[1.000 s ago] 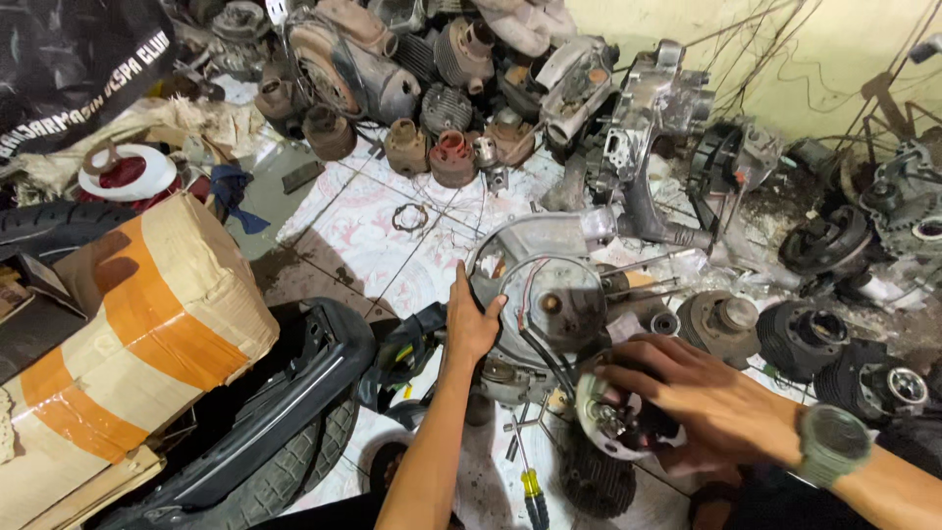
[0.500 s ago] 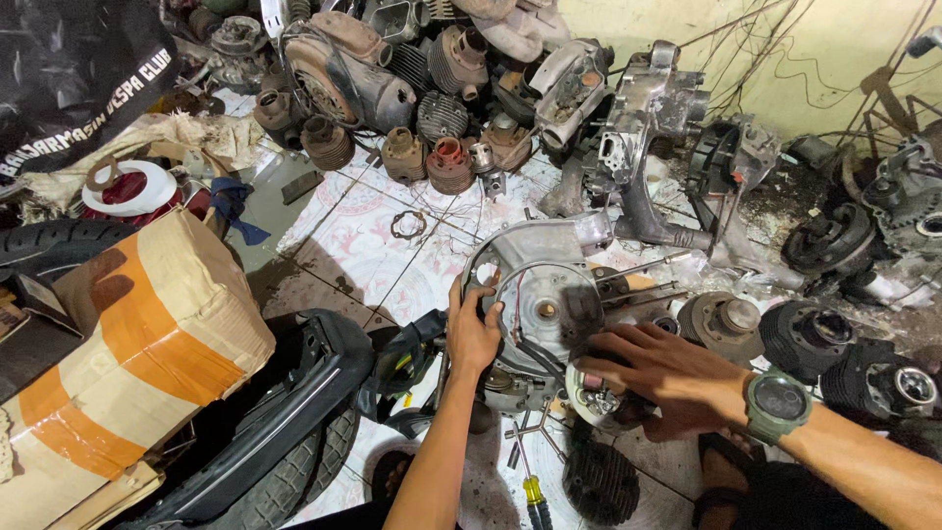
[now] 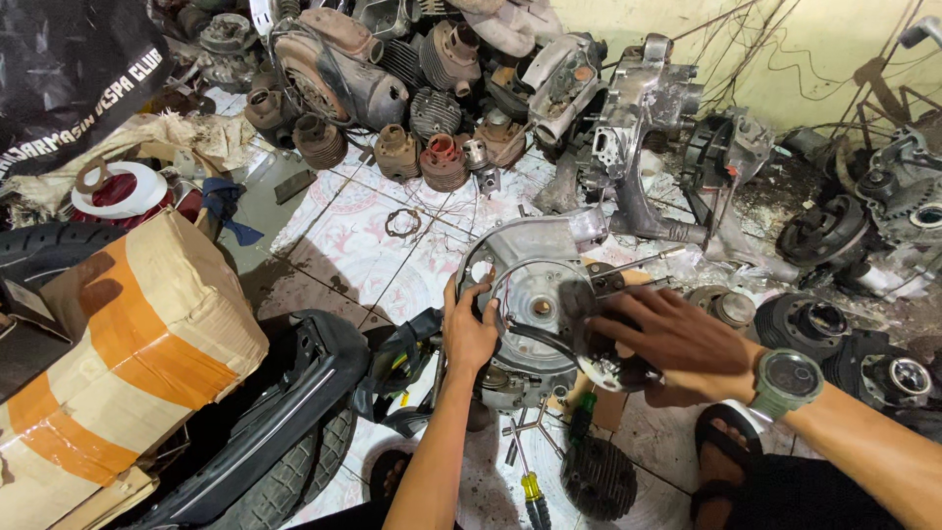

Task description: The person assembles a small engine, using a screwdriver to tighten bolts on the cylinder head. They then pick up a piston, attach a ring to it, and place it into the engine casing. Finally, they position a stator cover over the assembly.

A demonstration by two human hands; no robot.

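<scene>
- Far left, well away from the work: a cardboard box point(image 3: 118, 344) banded with orange tape, and beneath it a tyre point(image 3: 285, 471) on a dark scooter body.
- Your left hand point(image 3: 469, 329) is flat against the left rim of the round grey engine casing point(image 3: 535, 294), fingers spread and curled over the edge, gripping it. Keep that brace firm so the casing does not rock on the tiled floor point(image 3: 343, 245).
- The casing sits mid-frame, just in front of your knees, open face tilted towards you.
- Your right hand point(image 3: 677, 339), with a wristwatch point(image 3: 788, 378) on its wrist, covers a dark round plate point(image 3: 613, 368) at the casing's right side. Its fingers are bent down over the plate and seem to be grasping it. Seat the plate squarely and mind the black cable point(image 3: 535, 339) looping beneath.
- Below lie a screwdriver point(image 3: 530, 481) and a finned cylinder head point(image 3: 599, 478).
- Hidden: your right palm conceals most of the plate and its fixings; how far it is seated is unclear.
- Behind: a heap of engine parts point(image 3: 432, 88), edges cut off by the frame.
</scene>
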